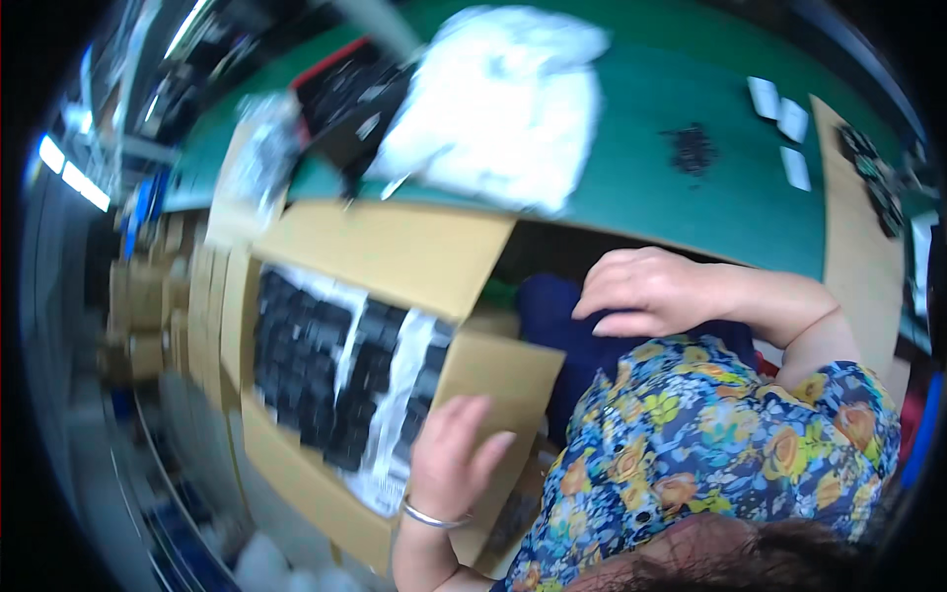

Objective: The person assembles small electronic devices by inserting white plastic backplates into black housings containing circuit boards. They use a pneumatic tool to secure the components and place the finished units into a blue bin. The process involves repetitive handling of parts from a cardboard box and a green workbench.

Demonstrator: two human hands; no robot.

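Note:
An opened cardboard box point(316, 483) stands at my left, packed with many small black parts point(296, 365) in rows. White plastic strips point(395, 390) run between the rows. My left hand point(456, 456), with a silver bangle at the wrist, is over the box's near flap point(503, 380). Its thumb stands apart from the fingers, nothing shows in it, and I cannot tell if it touches the flap. Above my dark blue trousers point(552, 306) hovers my right hand point(646, 291), fingers loosely bent, thumb apart, holding nothing visible.
Across the green table point(651, 207) lie a large white plastic bag point(498, 109), a pile of small dark parts point(691, 148) and white cards point(792, 120). A dark bin with a red rim point(345, 94) sits beside the bag. More cardboard boxes point(143, 306) are stacked at far left.

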